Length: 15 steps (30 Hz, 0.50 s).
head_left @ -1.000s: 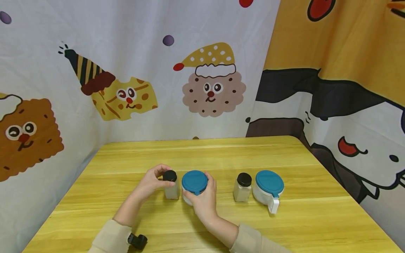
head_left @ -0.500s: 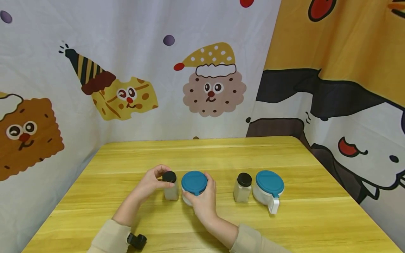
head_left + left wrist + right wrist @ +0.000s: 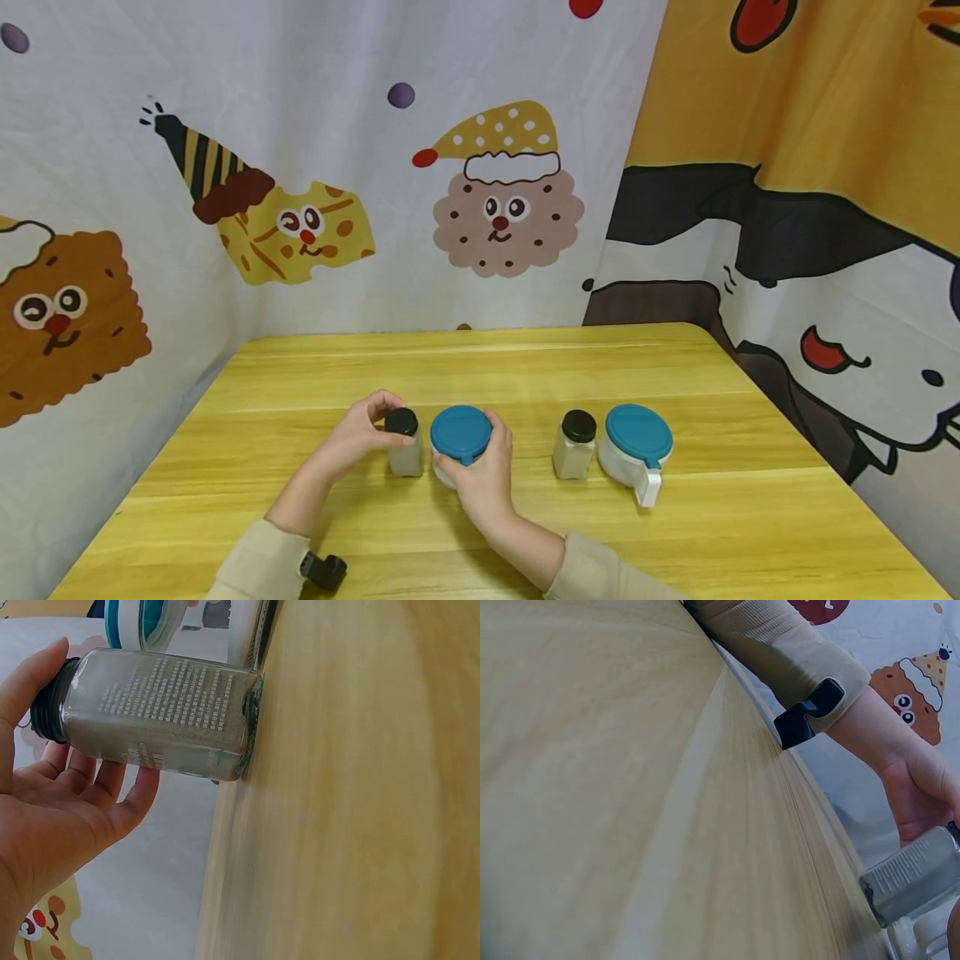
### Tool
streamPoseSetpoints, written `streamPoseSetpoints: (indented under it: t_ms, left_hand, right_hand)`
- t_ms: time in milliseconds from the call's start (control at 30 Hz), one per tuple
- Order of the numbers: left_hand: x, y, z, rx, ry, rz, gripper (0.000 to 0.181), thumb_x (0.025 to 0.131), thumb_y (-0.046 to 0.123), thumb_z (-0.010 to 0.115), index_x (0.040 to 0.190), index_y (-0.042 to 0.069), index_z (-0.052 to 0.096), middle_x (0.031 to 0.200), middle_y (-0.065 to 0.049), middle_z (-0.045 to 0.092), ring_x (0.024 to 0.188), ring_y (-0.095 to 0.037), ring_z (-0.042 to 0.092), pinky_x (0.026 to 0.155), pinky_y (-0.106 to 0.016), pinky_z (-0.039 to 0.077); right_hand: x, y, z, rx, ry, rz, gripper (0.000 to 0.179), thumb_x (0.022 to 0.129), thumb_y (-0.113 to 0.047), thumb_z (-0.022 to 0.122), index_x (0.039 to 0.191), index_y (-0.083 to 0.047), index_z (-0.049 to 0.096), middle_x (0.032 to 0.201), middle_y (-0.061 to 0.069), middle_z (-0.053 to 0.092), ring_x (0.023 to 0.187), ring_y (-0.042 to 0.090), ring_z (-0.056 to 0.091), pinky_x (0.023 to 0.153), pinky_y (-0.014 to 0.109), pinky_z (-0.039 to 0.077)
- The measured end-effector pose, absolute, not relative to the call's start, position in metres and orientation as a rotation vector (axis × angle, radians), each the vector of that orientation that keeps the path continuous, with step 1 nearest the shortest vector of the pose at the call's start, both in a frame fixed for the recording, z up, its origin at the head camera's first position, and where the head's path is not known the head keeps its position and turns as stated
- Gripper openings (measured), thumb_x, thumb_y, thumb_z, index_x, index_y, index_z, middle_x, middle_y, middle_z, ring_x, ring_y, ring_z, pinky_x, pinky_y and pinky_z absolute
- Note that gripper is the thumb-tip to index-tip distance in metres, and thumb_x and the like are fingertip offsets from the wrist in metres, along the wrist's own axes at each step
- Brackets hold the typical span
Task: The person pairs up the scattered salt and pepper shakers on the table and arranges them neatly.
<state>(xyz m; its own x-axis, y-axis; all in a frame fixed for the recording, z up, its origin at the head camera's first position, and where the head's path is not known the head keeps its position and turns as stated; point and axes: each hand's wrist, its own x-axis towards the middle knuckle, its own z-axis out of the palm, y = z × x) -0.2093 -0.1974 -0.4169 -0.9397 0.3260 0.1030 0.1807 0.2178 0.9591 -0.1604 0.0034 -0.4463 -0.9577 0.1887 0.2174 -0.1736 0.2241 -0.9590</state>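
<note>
In the head view my left hand [image 3: 367, 433] holds a square clear spice jar [image 3: 406, 458] by its black lid, thumb in front and fingers behind. The jar, upright on the table, has pale printed text on its side and a greyish content in the left wrist view [image 3: 157, 712]. Just right of it, my right hand [image 3: 483, 475] grips a round white pot with a blue lid [image 3: 461, 432], thumb at the front and fingers round the right side. A narrow gap shows between jar and pot. The pot's handle is hidden by the right hand.
To the right stand a second black-lidded spice jar [image 3: 574, 450] and a second blue-lidded white pot [image 3: 637, 442], its handle toward me. They are side by side on the wooden table [image 3: 480, 367]. A cartoon-print curtain [image 3: 315, 100] hangs behind the table.
The left spice jar has slid very slightly toward me with the left hand on it. The right hand and its pot have hardly moved.
</note>
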Motion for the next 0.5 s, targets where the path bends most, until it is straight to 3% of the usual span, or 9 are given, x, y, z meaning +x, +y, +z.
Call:
streamPoseSetpoints:
  t_ms: [500]
  left_hand:
    - [-0.2103, -0.1975, -0.4168, 0.516, 2.355, 1.81, 0.041, 0.075, 0.004, 0.08, 0.105, -0.003, 0.053, 0.101, -0.015, 0.057, 0.092, -0.028, 0.052, 0.076, -0.038, 0.045]
  right_hand:
    - [-0.1591, 0.0035, -0.4496, 0.01, -2.239, 1.76, 0.091, 0.07, -0.017, 0.086, 0.141, -0.004, 0.031, 0.132, 0.016, 0.037, 0.121, 0.038, 0.039, 0.095, 0.059, 0.034]
